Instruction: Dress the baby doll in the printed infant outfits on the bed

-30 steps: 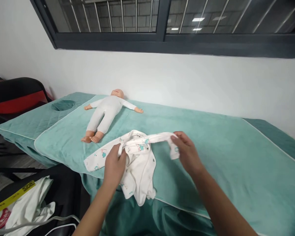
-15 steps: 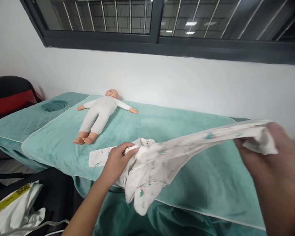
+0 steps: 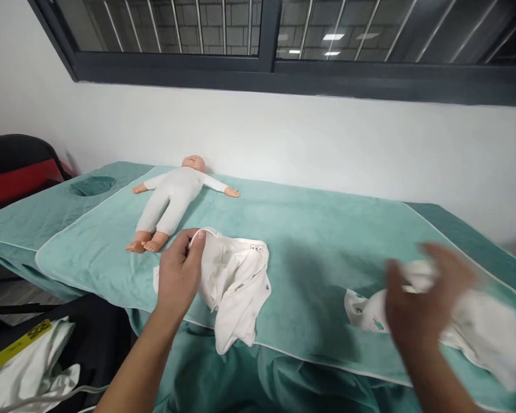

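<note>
Near the middle of the bed, my left hand (image 3: 181,269) pinches the edge of a white baby top (image 3: 236,281). The top is crumpled, with a small printed label at its upper edge, and it hangs partly over the front edge. A bit of white cloth shows left of that hand. My right hand (image 3: 427,304), blurred, has thumb and fingers apart over a second white baby garment (image 3: 490,330) with small coloured prints. That garment lies bunched at the right, partly hidden by the hand. Farther back, a baby doll (image 3: 176,192) in a white bodysuit lies face up.
A green cover (image 3: 309,212) lies over the bed, which has a face hole (image 3: 93,185) at its left end. At lower left, a dark chair seat (image 3: 98,332) holds white cloth (image 3: 38,367) with a yellow strip. A barred window (image 3: 266,74) is above.
The printed garment stretched between my hands has come apart from the top and now lies at the right. My right hand has moved down and left. My left hand still pinches the top.
</note>
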Tool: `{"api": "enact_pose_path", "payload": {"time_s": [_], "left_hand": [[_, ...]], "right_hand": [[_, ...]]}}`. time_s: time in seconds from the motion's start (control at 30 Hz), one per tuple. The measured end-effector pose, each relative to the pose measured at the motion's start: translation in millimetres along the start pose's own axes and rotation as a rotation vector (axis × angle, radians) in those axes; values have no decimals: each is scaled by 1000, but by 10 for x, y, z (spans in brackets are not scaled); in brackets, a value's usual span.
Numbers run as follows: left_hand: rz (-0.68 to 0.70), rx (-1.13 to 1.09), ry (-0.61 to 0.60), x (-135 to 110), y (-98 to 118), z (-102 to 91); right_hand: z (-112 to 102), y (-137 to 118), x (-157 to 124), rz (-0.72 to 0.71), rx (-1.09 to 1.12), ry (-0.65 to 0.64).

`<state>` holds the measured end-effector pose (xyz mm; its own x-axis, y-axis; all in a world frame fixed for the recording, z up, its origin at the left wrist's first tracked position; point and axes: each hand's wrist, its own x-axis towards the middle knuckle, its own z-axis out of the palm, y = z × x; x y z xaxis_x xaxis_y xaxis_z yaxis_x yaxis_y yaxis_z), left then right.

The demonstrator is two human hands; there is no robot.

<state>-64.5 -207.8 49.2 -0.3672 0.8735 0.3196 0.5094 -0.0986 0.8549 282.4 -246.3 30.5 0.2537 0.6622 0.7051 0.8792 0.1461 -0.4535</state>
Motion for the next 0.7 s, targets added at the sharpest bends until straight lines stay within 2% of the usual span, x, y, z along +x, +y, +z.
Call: {"api": "enact_pose_path", "payload": {"time_s": [0.03, 0.1, 0.17, 0.23, 0.27, 0.33, 0.43, 0.5, 0.57, 0.63, 0.7], "left_hand": [[9, 27, 38, 11, 8, -12], [59, 110, 99, 40, -23, -17], [182, 235, 115, 76, -107, 22], [331, 379, 50, 121, -216, 115], [391, 442, -14, 149, -267, 179], [462, 524, -188, 217, -341, 325], [508, 515, -476, 346, -331, 519], [501, 426, -645, 435, -230, 578], [457, 305, -728, 514, -64, 551], [417, 210, -662, 578, 139, 440], [439, 187, -467, 625, 347, 267]], "right_hand": [[207, -55, -93, -7, 72, 9], [682, -209, -233, 4, 297, -266], [1149, -387, -277, 97, 457, -510], [1515, -547, -224, 206, 543, -667], [1641, -615, -172, 216, 579, -747], [1765, -734, -42, 199, 618, -879], [1646, -908, 164, 141, 730, -976], [1417, -1030, 299, 126, 873, -998], [1137, -1141, 437, 107, 935, -999], [864, -1222, 578, 53, 850, -985], [631, -1260, 717, -28, 609, -875]]}}
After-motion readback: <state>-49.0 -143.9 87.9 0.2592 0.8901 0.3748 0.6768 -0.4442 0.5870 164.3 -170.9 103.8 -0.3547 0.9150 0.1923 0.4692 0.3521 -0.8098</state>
